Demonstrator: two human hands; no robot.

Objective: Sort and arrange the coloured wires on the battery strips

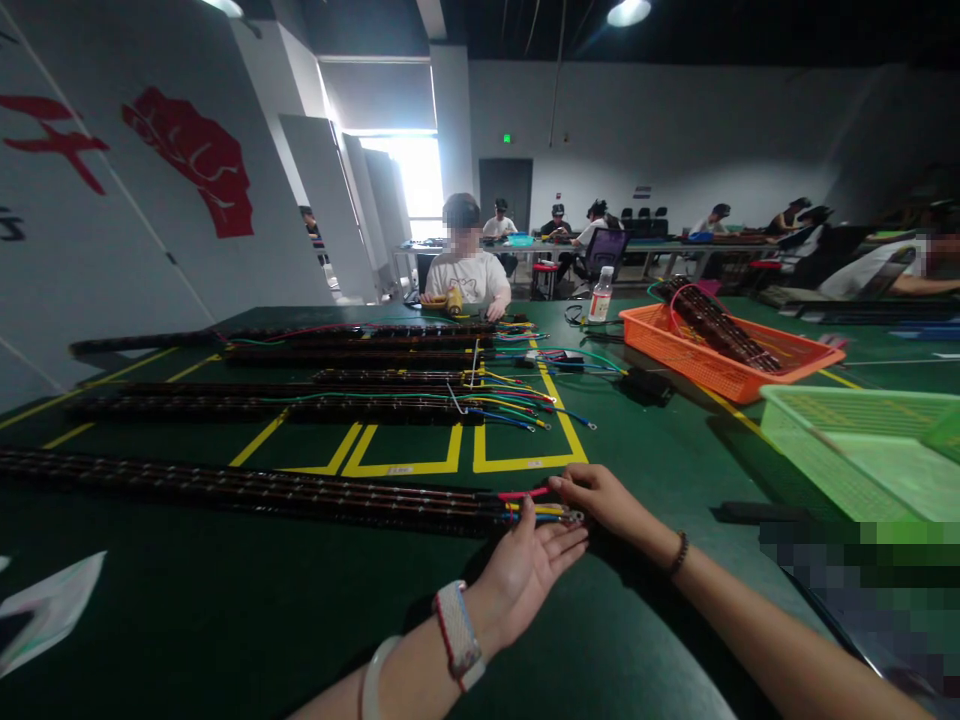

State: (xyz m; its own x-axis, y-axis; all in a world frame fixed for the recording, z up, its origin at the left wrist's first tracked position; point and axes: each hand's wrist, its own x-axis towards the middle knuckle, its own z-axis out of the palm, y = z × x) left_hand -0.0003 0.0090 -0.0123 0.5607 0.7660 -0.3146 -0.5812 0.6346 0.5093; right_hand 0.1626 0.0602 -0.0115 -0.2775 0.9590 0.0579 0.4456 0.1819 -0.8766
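Note:
A long dark wire harness [300, 500] lies across the near part of the green table, with red, yellow and blue wire ends coming out at its right. My right hand [604, 500] is closed in a pinch at the tip of the red wire [523, 494]. Just below, my left hand [521, 575] is turned palm up with its fingers stretched out beside the yellow wire [541, 509] and a metal ring terminal [576, 517]. Whether the left fingers touch these ends I cannot tell. Further back, several similar harnesses [390, 406] lie side by side, ring terminals at their right ends.
Yellow tape [405, 468] marks boxes on the table [262, 600]. On the right stand an orange basket [675, 362] holding a dark bundle [720, 325] and a green basket [825, 455]. A bottle [601, 297] stands further back. Across the table sits a person [465, 275].

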